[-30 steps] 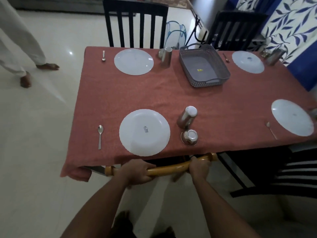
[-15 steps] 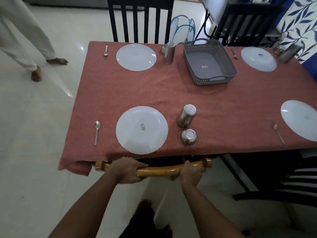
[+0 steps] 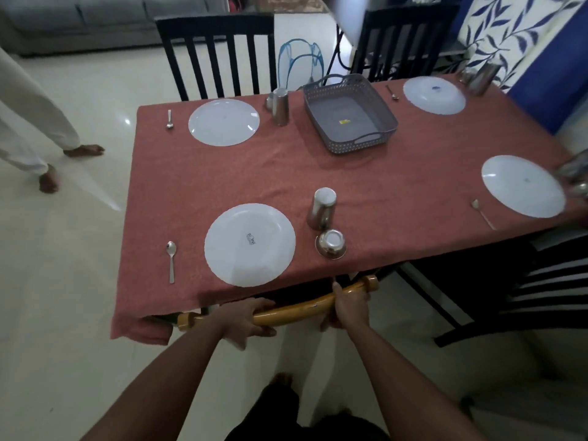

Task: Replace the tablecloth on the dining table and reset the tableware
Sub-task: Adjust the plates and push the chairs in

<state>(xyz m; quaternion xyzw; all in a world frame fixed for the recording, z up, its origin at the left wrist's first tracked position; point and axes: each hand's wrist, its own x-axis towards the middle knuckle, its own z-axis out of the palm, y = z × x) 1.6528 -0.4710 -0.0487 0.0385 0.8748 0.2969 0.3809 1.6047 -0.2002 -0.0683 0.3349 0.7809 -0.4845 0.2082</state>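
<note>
Both hands grip the wooden chair's top rail (image 3: 296,311) at the surface's near edge: left hand (image 3: 243,319) and right hand (image 3: 350,305) with fingers curled round it. The chair's seat is hidden under the red tablecloth (image 3: 366,173), which carries upturned plates. A steel tumbler (image 3: 574,171) at the right edge is cut off.

Your dining table wears a red tablecloth (image 3: 366,183) that hangs over the near left corner. On it you have four upturned white plates: near left (image 3: 249,245), far left (image 3: 223,121), far right (image 3: 434,95) and near right (image 3: 523,185), each with a spoon just beside it. A grey basket (image 3: 350,114) sits far centre. A steel tumbler (image 3: 321,209) and bowl (image 3: 331,243) stand right of the near left plate.
</note>
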